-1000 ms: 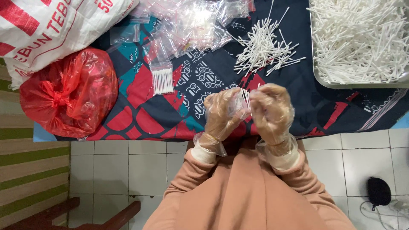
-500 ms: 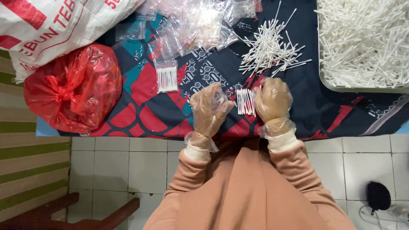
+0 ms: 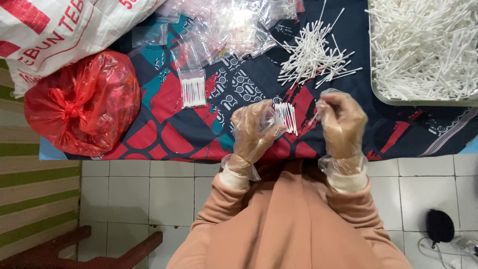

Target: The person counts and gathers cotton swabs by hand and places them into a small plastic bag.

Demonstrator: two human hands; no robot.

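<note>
Both hands wear clear plastic gloves over peach sleeves. My left hand (image 3: 254, 130) grips a small bunch of white cotton swabs (image 3: 287, 116), fanned out above the patterned cloth (image 3: 169, 124). My right hand (image 3: 342, 122) is just right of the bunch, fingers pinched on what looks like one cotton swab near its tip. A loose pile of swabs (image 3: 312, 59) lies on the cloth beyond my hands. One filled clear packet of swabs (image 3: 193, 90) lies to the left.
A metal tray (image 3: 383, 94) heaped with swabs sits at the upper right. Empty clear bags (image 3: 234, 25) are piled at the top. A tied red plastic bag (image 3: 82, 102) and a white printed sack (image 3: 59, 35) lie left. White floor tiles (image 3: 149, 194) lie below.
My hands have drawn apart and lowered slightly. The bunch of swabs, earlier hidden between both hands, now shows in my left hand, with my right hand separated from it.
</note>
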